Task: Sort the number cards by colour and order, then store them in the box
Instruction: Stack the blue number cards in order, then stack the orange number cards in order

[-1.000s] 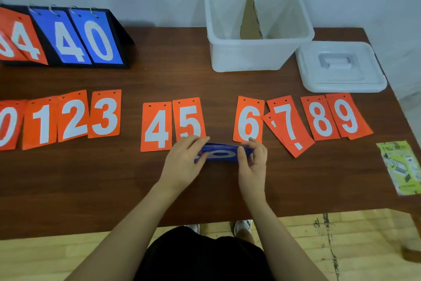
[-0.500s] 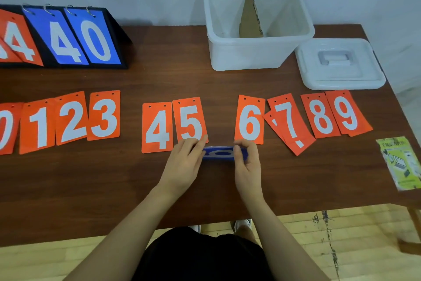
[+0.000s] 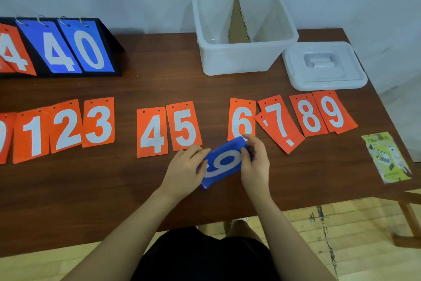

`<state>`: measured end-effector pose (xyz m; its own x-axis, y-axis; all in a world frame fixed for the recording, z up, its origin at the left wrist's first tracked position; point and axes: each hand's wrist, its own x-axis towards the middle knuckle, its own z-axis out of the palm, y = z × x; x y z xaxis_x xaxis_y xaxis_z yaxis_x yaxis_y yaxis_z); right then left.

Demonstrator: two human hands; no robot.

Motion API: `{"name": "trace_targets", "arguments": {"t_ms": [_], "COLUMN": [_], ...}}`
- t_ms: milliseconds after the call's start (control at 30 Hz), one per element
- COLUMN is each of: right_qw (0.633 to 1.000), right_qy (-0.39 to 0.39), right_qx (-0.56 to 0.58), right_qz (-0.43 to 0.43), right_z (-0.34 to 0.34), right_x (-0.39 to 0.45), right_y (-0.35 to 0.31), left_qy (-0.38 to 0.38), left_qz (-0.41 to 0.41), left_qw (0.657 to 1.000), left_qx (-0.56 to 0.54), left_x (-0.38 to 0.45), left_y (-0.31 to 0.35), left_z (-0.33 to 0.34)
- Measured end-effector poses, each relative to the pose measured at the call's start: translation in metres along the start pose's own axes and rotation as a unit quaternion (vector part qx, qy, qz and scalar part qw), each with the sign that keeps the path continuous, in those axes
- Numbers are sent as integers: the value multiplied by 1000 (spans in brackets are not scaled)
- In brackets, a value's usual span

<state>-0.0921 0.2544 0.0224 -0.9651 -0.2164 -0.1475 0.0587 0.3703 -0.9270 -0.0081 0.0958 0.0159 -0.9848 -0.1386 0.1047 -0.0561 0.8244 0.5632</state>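
Observation:
A stack of blue number cards (image 3: 224, 162) with a white 9 on top is held just above the table, between my left hand (image 3: 184, 170) and my right hand (image 3: 255, 162). Each hand grips one end of the stack. Orange cards lie in a row across the table: 0 to 3 (image 3: 66, 128) at the left, 4 and 5 (image 3: 168, 130) in the middle, 6 (image 3: 241, 119), then 7 to 9 (image 3: 314, 114) at the right. The open white box (image 3: 237, 62) with a cardboard divider (image 3: 238, 23) stands at the back.
The box lid (image 3: 323, 66) lies to the right of the box. A flip scoreboard (image 3: 63, 48) showing 4, 4, 0 stands at the back left. A yellow-green packet (image 3: 387, 157) lies near the table's right edge. The table's front edge is close to my body.
The blue stack stood on its edge between my hands; now it is tilted face up and turned, showing the 9, and has come a little nearer to me.

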Motion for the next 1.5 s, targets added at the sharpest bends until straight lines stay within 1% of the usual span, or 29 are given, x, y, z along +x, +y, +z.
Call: {"name": "trace_targets", "arguments": {"t_ms": [33,100,167,267,367,500,600,667,767,833,900,967,1067,1133,1233,1333,1400,1500], "right_qw": [1000,994,984,973,965,957,943,931,890,870,863,872,887,891,890,886,876,870], "right_qy": [-25,-85,-142,-195,-209,-185,-170,-187,-216,-233,-240,-230,-225,-222,-239,-230,-235,-247], "right_qx": [-1,-43,-85,-113,-150,-207,-268,-297,-371,-399,-405,-392,-363,-343,-318,-296,-301,-308], "right_qz": [-8,-44,-62,-45,-49,-89,-102,-98,-154,-175,-184,-180,-174,-200,-225,-273,-296,-297], "right_z": [-9,-29,-50,-77,-94,-102,-109,-115,-125,-128,-129,-126,-113,-98,-62,-14,26,93], "right_x": [5,16,28,43,55,56,51,45,39,43,48,52,58,60,64,67,67,59], "right_y": [-3,-9,-14,-13,-1,28,50,60,73,75,73,66,51,35,4,-26,-46,-72], "left_qy": [-26,-71,-78,-71,-50,-7,-4,2,-1,1,-2,10,44,78,115,130,141,155], "left_qz": [3,24,44,29,6,-47,-146,-206,-222,-226,-215,-194,-191,-187,-202,-222,-237,-278], "left_qw": [999,996,995,995,996,997,986,978,968,960,959,961,960,957,947,939,934,926], "left_qx": [-27,-50,-54,-71,-68,-54,-75,-28,120,167,184,196,200,207,223,227,225,203], "left_x": [2,9,18,27,31,31,29,27,24,25,27,30,36,39,39,30,19,-5], "left_y": [6,18,33,56,73,94,111,115,119,119,117,113,104,94,68,33,1,-54], "left_z": [1,9,22,47,69,98,109,113,117,118,114,105,76,53,15,-28,-57,-97]}}
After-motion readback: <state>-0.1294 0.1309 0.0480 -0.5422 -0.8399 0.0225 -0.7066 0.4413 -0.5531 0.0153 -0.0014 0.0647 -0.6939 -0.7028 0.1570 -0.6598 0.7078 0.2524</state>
